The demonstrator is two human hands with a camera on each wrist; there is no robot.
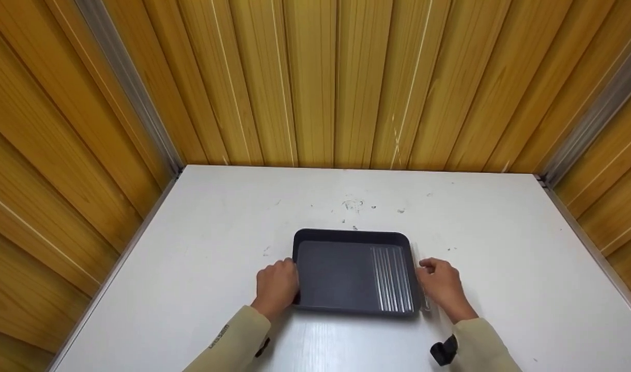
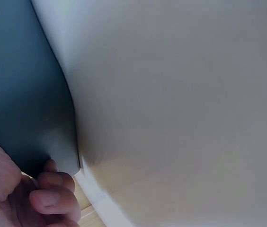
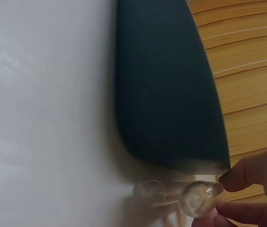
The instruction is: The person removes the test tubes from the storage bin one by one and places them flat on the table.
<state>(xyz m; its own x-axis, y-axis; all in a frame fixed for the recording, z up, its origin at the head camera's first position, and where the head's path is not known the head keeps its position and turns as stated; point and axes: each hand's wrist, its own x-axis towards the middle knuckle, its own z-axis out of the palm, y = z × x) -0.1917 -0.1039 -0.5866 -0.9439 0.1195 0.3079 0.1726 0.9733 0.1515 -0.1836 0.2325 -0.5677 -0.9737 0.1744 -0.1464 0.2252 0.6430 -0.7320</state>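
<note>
A dark grey rectangular tray (image 1: 336, 276) sits on the white table, and several clear tubes (image 1: 393, 279) lie side by side along its right part. My left hand (image 1: 277, 283) grips the tray's left wall; in the left wrist view its fingers (image 2: 55, 194) curl at the tray's end. Beside the opposite wall, my right hand (image 1: 442, 283) pinches a clear round-ended tube (image 3: 197, 198) between thumb and fingers, close against the tray's outside. Another clear tube (image 3: 151, 193) lies on the table just under it.
The white table (image 1: 232, 217) carries small dark scuff marks behind the tray. Yellow wood-look panels (image 1: 315, 82) wall it in at the back and both sides, with metal posts (image 1: 139, 93) in the corners.
</note>
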